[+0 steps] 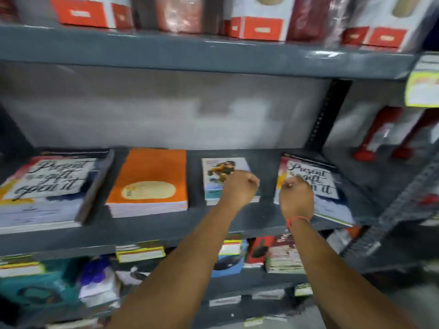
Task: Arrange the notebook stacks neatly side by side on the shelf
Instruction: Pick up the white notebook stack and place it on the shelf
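Observation:
Several notebook stacks lie in a row on the grey middle shelf [152, 230]. At far left is a tall stack with a "Present is a gift" cover [45, 191], then an orange stack [149, 184], then a small stack with a cartoon cover [219, 170], then a thin "Present is a gift" stack [332, 188] lying askew at the right. My left hand [238, 188] hovers over the small stack's front right corner, fingers curled, holding nothing. My right hand [297, 198], fingers closed and a red thread at the wrist, sits over the left edge of the thin right stack.
The shelf above carries red-and-white boxes [259, 27] and wrapped red packs. The shelf below holds mixed books and price labels [140, 251]. A slotted upright [320, 119] bounds the bay at right; red items [380, 134] stand beyond it.

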Available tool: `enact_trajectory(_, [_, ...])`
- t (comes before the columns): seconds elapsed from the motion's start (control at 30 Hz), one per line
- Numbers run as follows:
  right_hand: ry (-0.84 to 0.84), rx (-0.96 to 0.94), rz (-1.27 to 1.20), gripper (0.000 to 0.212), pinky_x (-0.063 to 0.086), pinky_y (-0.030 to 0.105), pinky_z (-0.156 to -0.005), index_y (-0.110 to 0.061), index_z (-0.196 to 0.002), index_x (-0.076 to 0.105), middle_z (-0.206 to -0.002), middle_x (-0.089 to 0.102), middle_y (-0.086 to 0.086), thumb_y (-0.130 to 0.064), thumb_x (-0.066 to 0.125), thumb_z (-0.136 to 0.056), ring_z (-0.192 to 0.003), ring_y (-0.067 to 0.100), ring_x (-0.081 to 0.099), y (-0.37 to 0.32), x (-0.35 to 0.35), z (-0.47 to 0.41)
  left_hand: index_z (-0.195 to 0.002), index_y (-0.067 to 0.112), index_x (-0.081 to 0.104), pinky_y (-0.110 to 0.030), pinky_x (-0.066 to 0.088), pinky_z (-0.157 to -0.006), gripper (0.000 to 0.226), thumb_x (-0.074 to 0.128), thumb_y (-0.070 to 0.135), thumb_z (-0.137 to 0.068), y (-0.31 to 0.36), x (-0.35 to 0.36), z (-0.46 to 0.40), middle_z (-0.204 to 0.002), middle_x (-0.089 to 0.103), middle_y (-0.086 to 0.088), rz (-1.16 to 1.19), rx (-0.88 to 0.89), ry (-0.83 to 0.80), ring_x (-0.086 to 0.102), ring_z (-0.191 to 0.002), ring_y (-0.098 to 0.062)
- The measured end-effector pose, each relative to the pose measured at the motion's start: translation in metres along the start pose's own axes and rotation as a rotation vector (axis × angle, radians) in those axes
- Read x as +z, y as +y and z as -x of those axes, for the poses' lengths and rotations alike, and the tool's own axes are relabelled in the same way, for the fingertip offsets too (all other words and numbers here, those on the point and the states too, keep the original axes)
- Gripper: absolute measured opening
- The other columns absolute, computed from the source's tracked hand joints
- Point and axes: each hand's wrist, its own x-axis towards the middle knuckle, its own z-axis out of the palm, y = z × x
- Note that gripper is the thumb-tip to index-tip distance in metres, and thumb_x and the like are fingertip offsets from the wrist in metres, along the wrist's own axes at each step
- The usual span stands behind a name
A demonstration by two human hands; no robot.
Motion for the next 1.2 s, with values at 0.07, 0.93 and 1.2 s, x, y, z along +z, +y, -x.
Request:
enact_trajectory(0.07, [-0.025, 0.058, 0.087, 0.028, 0.05, 0.045, -0.081, 0.001, -0.102, 0.061, -0.108, 0.063, 0.029, -0.012, 0.04, -0.089, -0.099, 0.045, 0.06, 0.04, -0.018, -0.028, -0.102, -0.001, 0.07, -0.039, 0.049, -0.09, 0.028, 0.049, 0.003, -0.086, 0.019, 0.043, -0.009, -0.114, 0.068, -0.024, 0.014, -0.053, -0.11, 0.062, -0.108, -0.036])
enact_trajectory(0.93, [-0.359, 0.813, -0.655, 0.018, 0.042, 0.013, -0.027, 0.005, -0.067, 0.049, -0.051, 0.058, 0.013, 0.011, 0.052, -0.084, -0.046, 0.02, 0.057, 0.175, -0.07, -0.11, -0.057, 0.017, 0.043, -0.033, 0.048, -0.082, 0.032, 0.047, 0.002, -0.085, 0.02, 0.135, -0.073, -0.068, 0.048, -0.001, 0.528, -0.64, 0.072, 0.048, -0.085, -0.024])
enact_trajectory(1.2, [-0.41, 0.633, -0.753, 0.007, 0.041, 0.009, -0.031, 0.006, -0.079, 0.06, -0.031, 0.057, 0.001, 0.003, 0.055, -0.083, -0.036, 0.009, 0.057, 0.138, -0.082, -0.102, -0.049, 0.012, 0.034, -0.022, 0.026, -0.048, 0.034, 0.043, -0.006, -0.077, 0.042, 0.089, -0.048, -0.056, 0.035, -0.005, 0.585, -0.468, 0.227, 0.036, -0.057, -0.022])
